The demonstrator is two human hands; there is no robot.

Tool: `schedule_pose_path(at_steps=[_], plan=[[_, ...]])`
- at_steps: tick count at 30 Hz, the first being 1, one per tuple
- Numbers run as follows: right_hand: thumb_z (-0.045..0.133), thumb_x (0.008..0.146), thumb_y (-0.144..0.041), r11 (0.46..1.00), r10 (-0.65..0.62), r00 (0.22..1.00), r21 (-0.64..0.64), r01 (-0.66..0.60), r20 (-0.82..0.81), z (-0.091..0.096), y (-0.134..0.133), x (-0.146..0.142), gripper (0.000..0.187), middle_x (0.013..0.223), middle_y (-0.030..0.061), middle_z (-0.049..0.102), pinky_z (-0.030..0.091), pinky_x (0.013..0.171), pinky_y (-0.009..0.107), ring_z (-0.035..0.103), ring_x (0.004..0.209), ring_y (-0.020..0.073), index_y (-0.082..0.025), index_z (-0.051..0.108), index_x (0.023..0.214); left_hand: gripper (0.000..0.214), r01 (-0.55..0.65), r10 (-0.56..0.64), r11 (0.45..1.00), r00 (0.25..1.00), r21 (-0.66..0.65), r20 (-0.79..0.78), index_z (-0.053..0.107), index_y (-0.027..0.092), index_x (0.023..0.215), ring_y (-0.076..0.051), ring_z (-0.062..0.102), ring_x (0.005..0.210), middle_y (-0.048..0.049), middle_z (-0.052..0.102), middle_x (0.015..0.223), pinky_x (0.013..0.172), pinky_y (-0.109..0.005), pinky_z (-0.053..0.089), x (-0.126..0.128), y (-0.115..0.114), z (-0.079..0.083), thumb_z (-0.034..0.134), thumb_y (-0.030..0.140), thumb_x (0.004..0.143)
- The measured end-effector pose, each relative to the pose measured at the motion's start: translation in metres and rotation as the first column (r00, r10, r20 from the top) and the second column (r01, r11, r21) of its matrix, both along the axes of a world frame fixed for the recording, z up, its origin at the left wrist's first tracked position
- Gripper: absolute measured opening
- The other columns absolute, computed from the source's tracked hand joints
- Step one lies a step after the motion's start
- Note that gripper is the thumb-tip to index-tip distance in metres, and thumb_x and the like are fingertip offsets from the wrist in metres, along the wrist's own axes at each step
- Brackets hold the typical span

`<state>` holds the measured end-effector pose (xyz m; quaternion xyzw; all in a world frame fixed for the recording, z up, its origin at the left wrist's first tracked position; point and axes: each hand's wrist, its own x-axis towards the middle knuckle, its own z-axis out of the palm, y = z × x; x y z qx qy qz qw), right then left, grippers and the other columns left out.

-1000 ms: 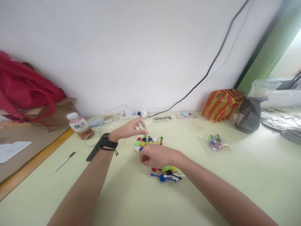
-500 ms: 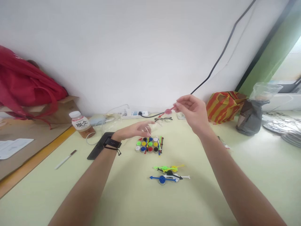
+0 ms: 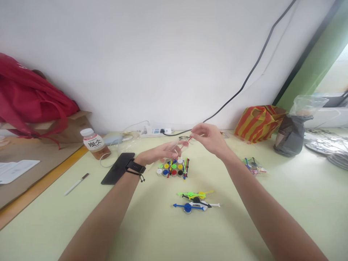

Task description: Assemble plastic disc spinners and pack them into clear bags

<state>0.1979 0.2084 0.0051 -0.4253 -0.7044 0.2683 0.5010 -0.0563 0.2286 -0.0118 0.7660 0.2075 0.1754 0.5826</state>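
Observation:
Pinched in my right hand [image 3: 208, 138] is one end of a red arrow spinner [image 3: 185, 144] with a round base. It hangs in the air, blurred, its other end close to the left fingers. My left hand [image 3: 163, 151] has its fingers closed on a thin clear plastic bag [image 3: 175, 145], faintly visible. Whether the spinner is inside the bag or just at its mouth I cannot tell. Below the left hand stand rows of coloured round spinner bases [image 3: 174, 166] with loose arrows [image 3: 186, 168] beside them. Nearer me lie several assembled arrow spinners, including a blue one [image 3: 187, 207].
At left are a black phone [image 3: 115, 170], a drink bottle [image 3: 95, 142] and a marker [image 3: 76, 184]. A power strip [image 3: 152, 132] and glasses [image 3: 185, 138] lie behind the hands. A filled clear packet [image 3: 255, 166] and a striped bag [image 3: 257, 123] are to the right.
My right hand has moved left and down, bringing the red arrow spinner close to my left hand. The left hand has shifted slightly right. The filled packet at right has come into fuller view.

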Motion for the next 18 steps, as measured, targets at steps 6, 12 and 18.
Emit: schedule_pose_path(at_steps=[6,12,18], plan=[[0.062,0.091,-0.031,0.994,-0.108,0.942,0.025,0.105,0.317,0.004,-0.003,0.008,0.013,0.094,0.007,0.076,0.051,0.073,0.03,0.069,0.084,0.0198,-0.019,0.066,0.088,0.071,-0.015,0.014,1.0,0.995,-0.011,-0.103,0.042,0.025,0.154,-0.018,0.055,0.083,-0.008,0.057,0.108,0.06,-0.024,0.042,-0.006,0.003,-0.002,0.069,0.042,0.091],[0.064,0.086,-0.028,0.889,0.442,0.528,-0.431,-0.153,0.725,0.007,-0.027,0.015,0.011,0.1,0.0052,0.074,0.044,0.066,0.028,0.065,0.083,0.0203,-0.021,0.07,0.092,0.071,-0.017,0.019,1.0,0.987,0.011,-0.159,0.04,0.025,0.155,-0.014,0.053,0.075,-0.0071,0.058,0.107,0.06,-0.025,0.043,-0.013,0.008,-0.003,0.067,0.045,0.093],[0.073,0.078,-0.038,0.613,0.789,0.274,-0.734,-0.292,0.55,-0.021,-0.037,-0.018,0.034,0.099,0.0026,0.072,0.044,0.065,0.026,0.065,0.083,0.0197,-0.021,0.069,0.108,0.07,-0.027,0.032,0.999,0.981,0.029,-0.192,0.039,0.027,0.156,-0.014,0.052,0.074,-0.0061,0.056,0.106,0.057,-0.025,0.042,-0.016,0.009,-0.002,0.065,0.049,0.094]])
